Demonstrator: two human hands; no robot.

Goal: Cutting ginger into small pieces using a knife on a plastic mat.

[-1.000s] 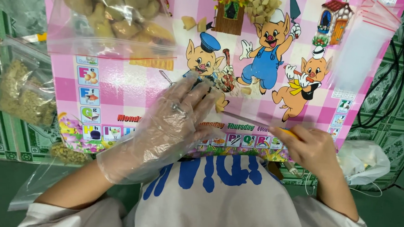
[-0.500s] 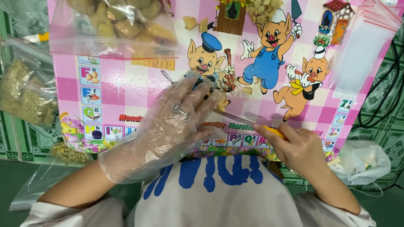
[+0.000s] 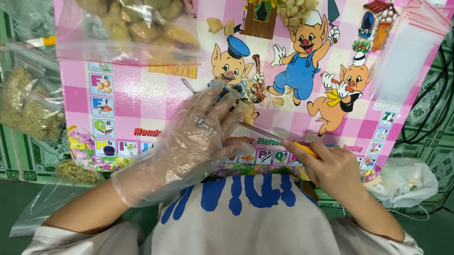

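Two hands are working over a pink checked mat (image 3: 152, 96) with three cartoon pigs printed on it. Her left hand (image 3: 196, 136), inside one loose clear plastic glove, is lying palm down with fingers spread, pressing on something small that the fingers are hiding. Her right hand (image 3: 332, 165) is bare and is closing tightly around the yellow handle of one knife (image 3: 272, 135), whose blade is reaching under the left fingertips. One clear bag of pale chunks (image 3: 129, 21) is sitting at the mat's top left, and one heap of small cubes (image 3: 296, 4) is lying at the top centre.
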